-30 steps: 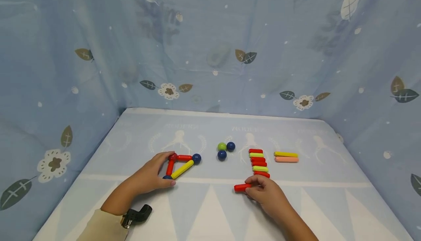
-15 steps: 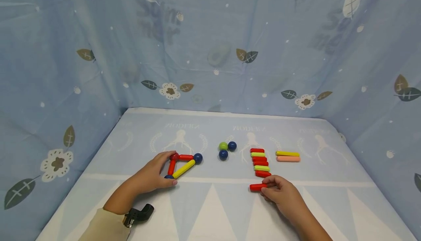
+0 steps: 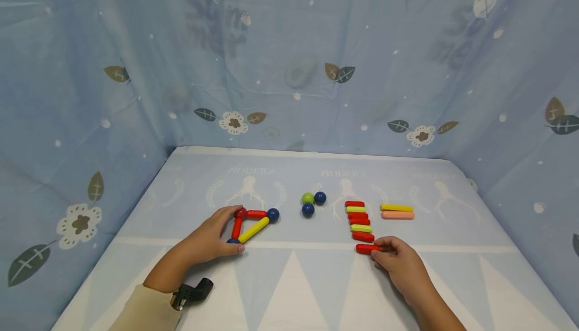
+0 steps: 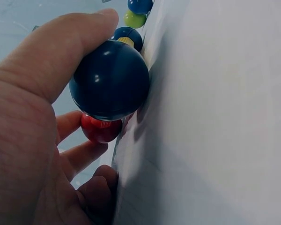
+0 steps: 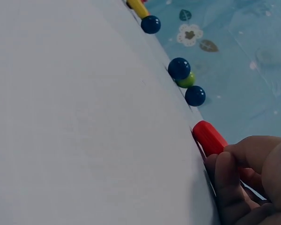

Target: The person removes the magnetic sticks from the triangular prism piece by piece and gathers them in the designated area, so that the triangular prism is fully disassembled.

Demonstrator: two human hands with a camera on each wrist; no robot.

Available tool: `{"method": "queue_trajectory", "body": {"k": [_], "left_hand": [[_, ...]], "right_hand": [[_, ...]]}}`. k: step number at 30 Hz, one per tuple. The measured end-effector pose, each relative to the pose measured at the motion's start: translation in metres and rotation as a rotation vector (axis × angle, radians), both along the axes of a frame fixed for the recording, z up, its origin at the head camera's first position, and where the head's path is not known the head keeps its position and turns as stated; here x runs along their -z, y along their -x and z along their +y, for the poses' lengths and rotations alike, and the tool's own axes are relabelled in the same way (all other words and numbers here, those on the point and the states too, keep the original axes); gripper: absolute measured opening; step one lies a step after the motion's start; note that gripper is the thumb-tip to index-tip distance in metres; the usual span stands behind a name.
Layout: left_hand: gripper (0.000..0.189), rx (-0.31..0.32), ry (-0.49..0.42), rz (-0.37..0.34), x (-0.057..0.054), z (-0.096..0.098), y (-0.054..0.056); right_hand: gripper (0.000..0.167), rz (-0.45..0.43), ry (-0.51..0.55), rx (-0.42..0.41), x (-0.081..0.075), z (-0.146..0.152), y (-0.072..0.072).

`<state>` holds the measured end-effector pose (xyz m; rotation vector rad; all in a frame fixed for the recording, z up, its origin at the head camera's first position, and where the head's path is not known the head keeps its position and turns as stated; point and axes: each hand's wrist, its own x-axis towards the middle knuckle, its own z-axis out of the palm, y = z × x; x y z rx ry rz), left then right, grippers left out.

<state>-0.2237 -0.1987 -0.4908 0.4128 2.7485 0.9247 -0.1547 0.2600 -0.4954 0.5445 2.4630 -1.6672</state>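
My left hand [image 3: 205, 238] grips a triangle made of two short red rods, a longer yellow rod [image 3: 254, 230] and ball joints. Its thumb lies on the near blue ball [image 4: 110, 79], while fingers reach round to the red ball [image 4: 101, 128]. Another blue ball [image 3: 273, 215] forms the right corner. My right hand [image 3: 400, 263] pinches the right end of a red rod [image 3: 365, 248] between thumb and fingers. That rod lies level at the near end of a column of red and lime-green rods [image 3: 360, 228], roughly parallel to them.
Between the triangle and the column sit two blue balls [image 3: 320, 198] and a green ball [image 3: 308, 198], bunched together. A yellow rod [image 3: 396, 208] and a peach rod [image 3: 397, 215] lie right of the column. A patterned blue curtain [image 3: 289, 60] surrounds the table.
My right hand has carried the red rod rightward, then away from me, up to the near end of the column. The left hand and the triangle have stayed in place.
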Motion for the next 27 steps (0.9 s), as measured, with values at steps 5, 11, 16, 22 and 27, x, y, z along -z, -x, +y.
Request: {"method": "queue_trajectory", "body": {"k": [5, 11, 16, 22, 27], "left_hand": [[0.108, -0.003, 0.003, 0.001, 0.0, 0.0, -0.001], [0.108, -0.002, -0.005, -0.001, -0.001, 0.0, -0.001], [0.108, -0.007, -0.004, -0.002, -0.001, 0.001, -0.001], [0.108, -0.01, 0.003, 0.001, 0.0, 0.001, -0.001], [0.108, -0.008, 0.002, -0.002, 0.0, 0.001, 0.0]], "right_hand": [[0.034, -0.007, -0.008, 0.011, 0.0, 0.0, 0.003], [0.034, -0.027, -0.021, 0.025, 0.0, 0.002, 0.009], [0.035, -0.028, -0.006, 0.02, -0.001, 0.003, 0.013], [0.036, -0.025, -0.017, 0.012, -0.002, 0.003, 0.015], [0.037, -0.028, -0.051, 0.014, -0.002, 0.003, 0.013]]}}
